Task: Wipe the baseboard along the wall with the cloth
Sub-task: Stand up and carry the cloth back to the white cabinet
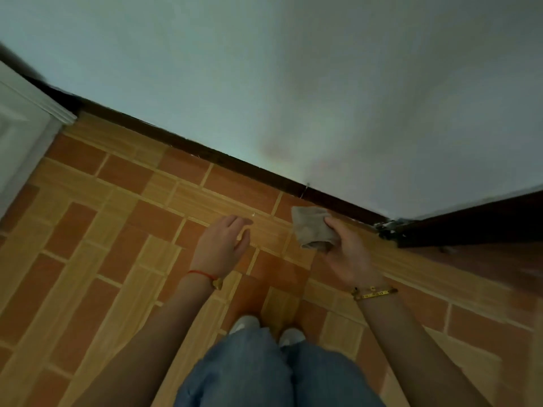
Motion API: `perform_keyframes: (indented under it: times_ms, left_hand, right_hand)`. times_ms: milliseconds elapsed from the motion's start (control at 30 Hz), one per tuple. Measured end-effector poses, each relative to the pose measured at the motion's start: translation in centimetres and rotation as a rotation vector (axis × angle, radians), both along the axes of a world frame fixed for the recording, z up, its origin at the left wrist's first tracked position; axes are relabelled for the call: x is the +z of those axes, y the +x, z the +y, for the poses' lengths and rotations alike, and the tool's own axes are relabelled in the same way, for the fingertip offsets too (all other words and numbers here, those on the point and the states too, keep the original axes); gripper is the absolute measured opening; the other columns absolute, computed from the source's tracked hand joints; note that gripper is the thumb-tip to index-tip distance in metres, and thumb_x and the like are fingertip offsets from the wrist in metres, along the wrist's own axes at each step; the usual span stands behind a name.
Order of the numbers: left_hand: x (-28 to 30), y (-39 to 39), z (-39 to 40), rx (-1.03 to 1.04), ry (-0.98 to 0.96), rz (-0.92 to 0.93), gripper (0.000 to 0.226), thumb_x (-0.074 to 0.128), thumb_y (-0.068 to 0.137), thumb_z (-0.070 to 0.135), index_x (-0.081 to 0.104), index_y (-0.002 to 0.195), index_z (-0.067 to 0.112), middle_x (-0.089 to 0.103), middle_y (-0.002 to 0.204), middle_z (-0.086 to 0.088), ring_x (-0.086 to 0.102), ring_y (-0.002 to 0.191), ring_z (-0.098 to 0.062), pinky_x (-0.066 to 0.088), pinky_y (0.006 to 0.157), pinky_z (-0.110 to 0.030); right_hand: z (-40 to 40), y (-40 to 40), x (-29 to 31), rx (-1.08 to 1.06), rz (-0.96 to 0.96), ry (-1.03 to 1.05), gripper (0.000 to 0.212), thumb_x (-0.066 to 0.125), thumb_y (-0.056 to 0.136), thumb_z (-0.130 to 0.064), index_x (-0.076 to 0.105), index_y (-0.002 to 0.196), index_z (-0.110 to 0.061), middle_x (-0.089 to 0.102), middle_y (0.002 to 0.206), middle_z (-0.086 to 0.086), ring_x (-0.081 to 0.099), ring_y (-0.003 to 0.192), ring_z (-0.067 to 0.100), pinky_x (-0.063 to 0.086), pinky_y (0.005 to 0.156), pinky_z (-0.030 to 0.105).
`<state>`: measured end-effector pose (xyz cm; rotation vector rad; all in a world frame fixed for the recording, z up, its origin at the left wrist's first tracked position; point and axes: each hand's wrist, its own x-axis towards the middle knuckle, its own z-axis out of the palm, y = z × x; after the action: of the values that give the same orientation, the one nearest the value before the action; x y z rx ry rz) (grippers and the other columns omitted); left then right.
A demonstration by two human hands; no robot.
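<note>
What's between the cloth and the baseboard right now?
Only bare floor tile, in the head view. The right hand holds the cloth short of the baseboard; nothing else lies between.

Floor (117, 230): rectangular tiles in terracotta red and ochre yellow, set in a brick-like pattern with pale joints. Baseboard (223, 158): dark brown band beneath a pale grey-green wall (264, 69); door frame (26, 118) at left: white. Cloth (313, 227): grey-beige; trousers (264, 374): blue denim; left-wrist cord (201, 273): red; right-wrist bracelet (374, 292): gold.
</note>
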<state>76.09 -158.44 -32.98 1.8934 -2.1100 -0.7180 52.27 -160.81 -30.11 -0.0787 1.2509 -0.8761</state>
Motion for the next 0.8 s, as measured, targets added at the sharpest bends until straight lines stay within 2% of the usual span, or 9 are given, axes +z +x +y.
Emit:
perform_keyframes:
  times_ms: [67, 133, 200, 267, 367, 467, 633, 733, 800]
  left_hand:
    - [7.1, 0.4, -0.1, 0.047, -0.025, 0.021, 0.019, 0.058, 0.097, 0.017, 0.068, 0.114, 0.014, 0.069, 0.108, -0.005, 0.065, 0.100, -0.025, 0.052, 0.083, -0.036]
    - [14.6, 0.8, 0.1, 0.095, -0.060, 0.027, 0.018, 0.059, 0.098, 0.017, 0.069, 0.113, 0.014, 0.069, 0.107, -0.005, 0.066, 0.098, -0.025, 0.051, 0.081, -0.033]
    - [22.4, 1.3, 0.4, 0.157, -0.087, 0.032, 0.018, 0.059, 0.098, 0.018, 0.069, 0.112, 0.014, 0.070, 0.107, -0.005, 0.067, 0.094, -0.025, 0.048, 0.078, -0.029]
    - [30.1, 2.1, 1.0, 0.230, -0.095, 0.058, 0.024, 0.054, 0.099, 0.026, 0.068, 0.114, 0.014, 0.069, 0.108, -0.005, 0.067, 0.093, -0.026, 0.051, 0.078, -0.031]
    - [40.8, 3.2, 2.4, 0.328, -0.103, 0.093, 0.031, 0.048, 0.100, 0.031, 0.067, 0.117, 0.014, 0.068, 0.113, -0.006, 0.066, 0.097, -0.028, 0.055, 0.078, -0.040]
    - [50.0, 4.2, 4.1, 0.404, -0.130, 0.055, 0.022, 0.056, 0.099, 0.025, 0.066, 0.118, 0.018, 0.068, 0.117, -0.004, 0.065, 0.101, -0.024, 0.054, 0.074, -0.035]
    - [61.1, 5.0, 7.7, 0.482, -0.164, 0.027, 0.022, 0.057, 0.099, 0.025, 0.067, 0.118, 0.020, 0.069, 0.115, 0.001, 0.066, 0.099, -0.020, 0.053, 0.074, -0.031]
    - [65.4, 5.6, 10.0, 0.535, -0.173, 0.035, 0.023, 0.056, 0.099, 0.022, 0.067, 0.118, 0.017, 0.069, 0.114, 0.000, 0.066, 0.100, -0.019, 0.045, 0.076, -0.025]
    - [66.2, 5.6, 10.5, 0.555, -0.162, 0.057, 0.023, 0.055, 0.100, 0.023, 0.067, 0.119, 0.018, 0.070, 0.113, 0.002, 0.066, 0.098, -0.017, 0.046, 0.076, -0.025]
  right_hand:
    - [-0.7, 0.2, 6.8, 0.023, -0.004, -0.019, 0.028, 0.053, 0.095, -0.017, 0.060, 0.119, -0.006, 0.063, 0.120, 0.015, 0.064, 0.102, 0.027, 0.057, 0.075, 0.038]
    - [-1.2, 0.7, 14.0, 0.059, -0.010, -0.043, 0.032, 0.051, 0.096, -0.019, 0.058, 0.125, -0.007, 0.062, 0.123, 0.014, 0.060, 0.110, 0.030, 0.054, 0.085, 0.041]
    - [-1.5, 1.2, 21.4, 0.096, -0.008, -0.080, 0.034, 0.048, 0.098, -0.019, 0.056, 0.129, -0.006, 0.062, 0.121, 0.013, 0.063, 0.103, 0.026, 0.057, 0.077, 0.035]
    - [-1.6, 1.9, 28.7, 0.134, 0.025, -0.108, 0.031, 0.046, 0.100, -0.017, 0.057, 0.126, -0.004, 0.064, 0.117, 0.013, 0.065, 0.094, 0.022, 0.056, 0.065, 0.030]
    - [-1.3, 2.7, 38.9, 0.190, 0.070, -0.146, 0.031, 0.046, 0.100, -0.015, 0.059, 0.124, 0.000, 0.064, 0.117, 0.016, 0.064, 0.093, 0.024, 0.055, 0.061, 0.030]
    - [-0.5, 3.6, 47.8, 0.246, 0.053, -0.179, 0.030, 0.047, 0.099, -0.013, 0.058, 0.123, 0.002, 0.064, 0.113, 0.016, 0.064, 0.091, 0.023, 0.055, 0.061, 0.030]
    - [0.7, 5.3, 58.3, 0.322, 0.022, -0.205, 0.027, 0.050, 0.098, -0.013, 0.060, 0.119, 0.000, 0.065, 0.106, 0.013, 0.064, 0.089, 0.021, 0.053, 0.072, 0.034]
    - [1.4, 6.5, 62.5, 0.387, 0.027, -0.231, 0.027, 0.051, 0.098, -0.014, 0.062, 0.118, -0.001, 0.065, 0.109, 0.017, 0.063, 0.095, 0.025, 0.050, 0.080, 0.038]
    - [1.4, 6.8, 63.4, 0.400, 0.043, -0.240, 0.031, 0.052, 0.097, -0.014, 0.061, 0.122, 0.002, 0.064, 0.116, 0.021, 0.061, 0.099, 0.026, 0.049, 0.081, 0.039]
